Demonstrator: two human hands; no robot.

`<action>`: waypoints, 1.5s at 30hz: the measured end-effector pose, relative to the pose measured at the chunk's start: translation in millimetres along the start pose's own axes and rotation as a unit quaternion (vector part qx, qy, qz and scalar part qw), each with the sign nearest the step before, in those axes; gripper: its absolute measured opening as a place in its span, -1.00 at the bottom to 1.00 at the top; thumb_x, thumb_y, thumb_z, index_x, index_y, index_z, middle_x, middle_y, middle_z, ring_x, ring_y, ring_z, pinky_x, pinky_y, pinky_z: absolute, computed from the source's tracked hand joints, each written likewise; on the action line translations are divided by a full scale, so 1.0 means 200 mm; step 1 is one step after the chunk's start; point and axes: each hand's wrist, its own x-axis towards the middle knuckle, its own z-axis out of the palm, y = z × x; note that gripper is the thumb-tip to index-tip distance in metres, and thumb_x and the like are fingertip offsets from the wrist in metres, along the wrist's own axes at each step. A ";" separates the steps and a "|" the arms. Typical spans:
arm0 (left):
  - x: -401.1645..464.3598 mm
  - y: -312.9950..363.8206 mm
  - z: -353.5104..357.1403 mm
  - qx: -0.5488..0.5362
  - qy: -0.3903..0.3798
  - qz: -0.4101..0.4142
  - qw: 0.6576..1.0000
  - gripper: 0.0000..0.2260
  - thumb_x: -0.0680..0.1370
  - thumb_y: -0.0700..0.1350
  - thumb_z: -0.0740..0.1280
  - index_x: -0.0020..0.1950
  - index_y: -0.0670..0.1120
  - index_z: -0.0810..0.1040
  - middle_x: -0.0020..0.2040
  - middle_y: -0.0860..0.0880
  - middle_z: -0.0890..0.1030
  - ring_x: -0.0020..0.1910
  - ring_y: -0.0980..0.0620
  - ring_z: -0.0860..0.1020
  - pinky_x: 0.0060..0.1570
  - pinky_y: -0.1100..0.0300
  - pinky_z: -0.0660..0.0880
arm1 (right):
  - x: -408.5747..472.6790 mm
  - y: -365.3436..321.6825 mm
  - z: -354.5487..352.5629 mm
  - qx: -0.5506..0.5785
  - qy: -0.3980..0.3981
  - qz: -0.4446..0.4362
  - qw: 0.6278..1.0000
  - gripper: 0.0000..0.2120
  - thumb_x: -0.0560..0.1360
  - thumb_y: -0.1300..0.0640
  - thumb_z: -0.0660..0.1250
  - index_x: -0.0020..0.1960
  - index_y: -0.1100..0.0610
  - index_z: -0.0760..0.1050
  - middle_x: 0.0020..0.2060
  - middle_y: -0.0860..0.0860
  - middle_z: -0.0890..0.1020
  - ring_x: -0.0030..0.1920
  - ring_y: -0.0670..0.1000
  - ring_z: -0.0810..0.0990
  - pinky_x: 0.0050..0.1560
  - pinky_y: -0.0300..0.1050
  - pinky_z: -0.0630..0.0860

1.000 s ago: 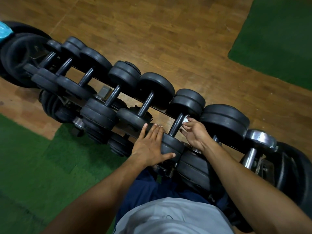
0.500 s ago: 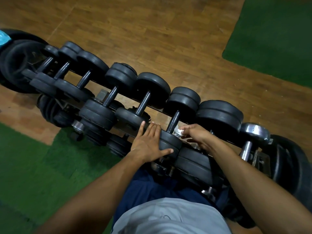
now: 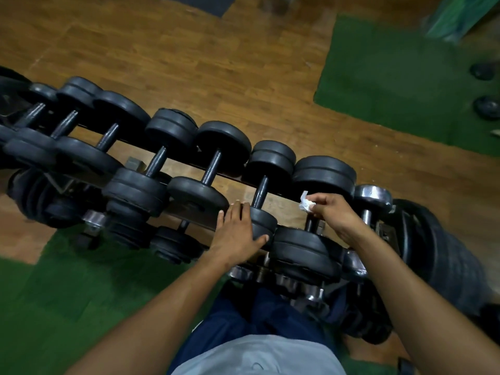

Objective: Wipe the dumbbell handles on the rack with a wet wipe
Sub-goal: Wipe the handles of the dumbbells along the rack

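A long rack [image 3: 186, 161] of black dumbbells runs slantwise across a wooden floor [image 3: 205, 63], with green mats [image 3: 400, 85] at the far right and near left. More plates and chrome-ended weights crowd the lower tier beneath the arms (too dark there to sort one from another), and a stack of big plates [image 3: 443, 250] stands at the right end. The left hand [image 3: 238, 234] lies flat, fingers straight and together, on the near head of one dumbbell [image 3: 261, 220], thumb spread along its rim. The right hand [image 3: 334, 212] pinches a crumpled white wet wipe [image 3: 305, 203] between curled fingertips. The wipe sits just right of that dumbbell's handle [image 3: 261, 191], apart from it, and just above the shorter handle [image 3: 311, 224] of the next dumbbell to the right, which the hand largely hides.
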 end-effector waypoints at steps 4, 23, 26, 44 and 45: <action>-0.04 0.11 0.02 -0.020 0.027 0.036 0.999 -0.13 0.58 0.33 0.23 0.66 -0.15 -0.04 0.67 -0.18 0.00 0.65 -0.16 -0.09 0.61 -0.15 -0.12 | -0.04 0.06 -0.06 -0.165 0.065 -0.033 0.984 -0.86 0.54 0.15 0.43 0.01 -0.06 0.68 -0.07 -0.11 0.66 0.02 -0.07 0.60 0.06 -0.11 0.48; -0.02 0.47 0.20 -0.059 0.005 0.063 0.996 -0.19 0.56 0.39 0.20 0.60 -0.15 0.16 0.54 -0.12 0.30 0.52 -0.10 0.25 0.57 -0.03 0.12 | 0.07 0.00 -0.08 -0.558 -0.265 -0.150 0.772 -0.77 0.53 0.11 0.35 0.14 -0.06 0.67 0.03 -0.10 0.71 0.04 -0.03 0.65 0.01 -0.13 0.55; -0.01 0.49 0.23 -0.060 0.019 0.050 0.997 -0.13 0.54 0.45 0.14 0.63 -0.13 0.10 0.58 -0.10 0.26 0.57 -0.07 0.19 0.58 -0.03 0.10 | 0.10 0.02 -0.09 -0.568 -0.203 -0.173 0.778 -0.78 0.53 0.09 0.32 0.13 -0.05 0.66 0.04 -0.01 0.64 0.03 0.08 0.63 -0.04 -0.06 0.56; -0.03 0.47 0.27 -0.064 0.014 0.008 0.998 0.02 0.47 0.59 0.02 0.68 -0.11 -0.04 0.66 -0.08 0.12 0.63 -0.02 0.09 0.61 0.03 0.03 | 0.14 0.10 -0.24 -0.528 -0.320 -0.261 0.742 -0.66 0.59 0.04 0.30 0.35 -0.16 0.53 0.04 -0.08 0.55 0.12 -0.04 0.54 0.10 -0.07 0.50; -0.03 0.47 0.27 -0.066 0.013 0.009 0.998 0.02 0.47 0.58 0.03 0.68 -0.12 -0.04 0.66 -0.08 0.12 0.63 -0.01 0.08 0.62 0.04 0.02 | 0.14 0.10 -0.25 -0.519 -0.317 -0.261 0.750 -0.66 0.59 0.05 0.31 0.34 -0.17 0.54 0.05 -0.10 0.56 0.12 -0.07 0.54 0.11 -0.12 0.49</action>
